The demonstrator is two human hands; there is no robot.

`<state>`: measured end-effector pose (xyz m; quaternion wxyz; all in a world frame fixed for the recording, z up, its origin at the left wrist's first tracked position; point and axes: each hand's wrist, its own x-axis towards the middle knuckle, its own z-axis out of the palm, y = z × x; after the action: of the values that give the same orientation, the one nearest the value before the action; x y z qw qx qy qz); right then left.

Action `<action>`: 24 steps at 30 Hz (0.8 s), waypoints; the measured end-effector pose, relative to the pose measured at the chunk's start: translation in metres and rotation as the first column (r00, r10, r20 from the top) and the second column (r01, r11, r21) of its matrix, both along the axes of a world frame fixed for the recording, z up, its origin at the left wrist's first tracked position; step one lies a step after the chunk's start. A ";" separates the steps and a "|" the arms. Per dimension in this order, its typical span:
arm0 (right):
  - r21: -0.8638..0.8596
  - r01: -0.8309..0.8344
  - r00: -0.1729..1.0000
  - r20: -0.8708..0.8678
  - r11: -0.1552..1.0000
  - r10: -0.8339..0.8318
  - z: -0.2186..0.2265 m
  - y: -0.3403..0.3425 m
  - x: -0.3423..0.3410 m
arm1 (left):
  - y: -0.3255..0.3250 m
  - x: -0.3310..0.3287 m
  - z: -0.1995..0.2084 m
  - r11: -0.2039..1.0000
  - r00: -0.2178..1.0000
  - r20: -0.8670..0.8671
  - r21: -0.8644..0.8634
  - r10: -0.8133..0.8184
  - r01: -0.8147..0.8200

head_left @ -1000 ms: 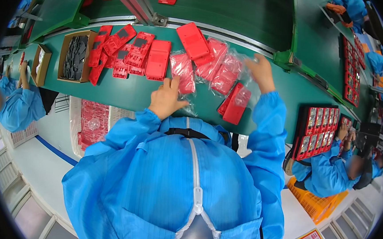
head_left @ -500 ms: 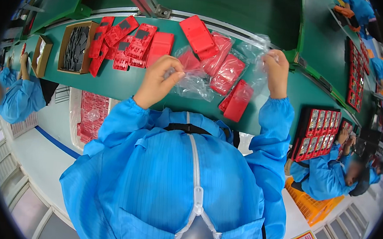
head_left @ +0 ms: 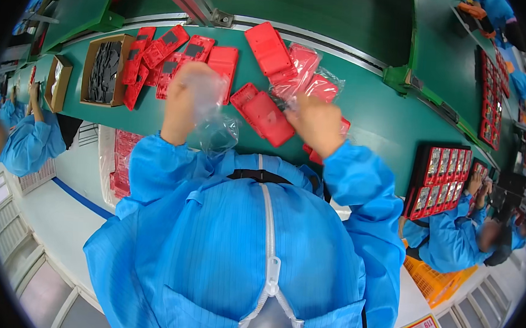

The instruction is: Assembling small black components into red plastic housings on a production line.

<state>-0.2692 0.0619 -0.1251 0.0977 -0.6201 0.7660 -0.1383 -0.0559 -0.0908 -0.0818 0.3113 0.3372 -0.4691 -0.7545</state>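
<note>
My left hand [head_left: 182, 100], smeared by motion, is closed on a crumpled clear plastic bag [head_left: 219, 133] that hangs down in front of my chest. A bare red plastic casing [head_left: 269, 117] lies on the green bench between my hands, partly over another red casing [head_left: 243, 95]. My right hand [head_left: 317, 124] has curled fingers at this casing's right side, close to casings in clear wrap [head_left: 299, 69]; what the fingertips grip, if anything, is hidden. Another wrapped red casing [head_left: 323, 88] lies just beyond that hand, and one more [head_left: 345, 126] is partly covered by it.
Several red casings with black patches [head_left: 167, 44] are piled behind my left hand, beside a cardboard box [head_left: 86, 69] of dark flat pieces. A metal rail [head_left: 320, 41] bounds the bench's far side. Co-workers in blue sit at left and right, near a tray of red-framed units [head_left: 437, 182].
My left hand has swung left with the clear bag. My right hand has come in left and down from the far wrap. Two bare casings now lie between my hands.
</note>
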 end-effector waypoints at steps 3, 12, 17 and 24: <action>0.029 0.007 0.974 -0.226 1.000 0.000 -0.028 -0.010 0.019 | 0.013 -0.022 -0.022 0.845 0.893 0.423 -0.412 -0.155 0.341; -0.117 -0.004 0.836 0.545 0.993 0.068 0.013 -0.020 -0.003 | 0.040 -0.059 -0.038 0.372 0.742 0.669 -0.682 -0.030 0.630; -0.097 0.312 0.240 0.971 0.945 0.020 0.047 -0.008 -0.025 | 0.027 -0.075 -0.001 0.483 0.891 0.443 -0.762 -0.098 0.432; 0.005 0.074 0.997 -0.036 0.997 -0.074 -0.007 0.059 0.001 | -0.004 -0.046 0.001 0.867 0.956 0.046 -0.410 -0.288 0.281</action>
<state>-0.2683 0.1211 -0.1322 0.0806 -0.5933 0.7906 -0.1282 -0.1015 -0.0949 -0.0809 0.2648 0.1847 -0.6596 -0.6787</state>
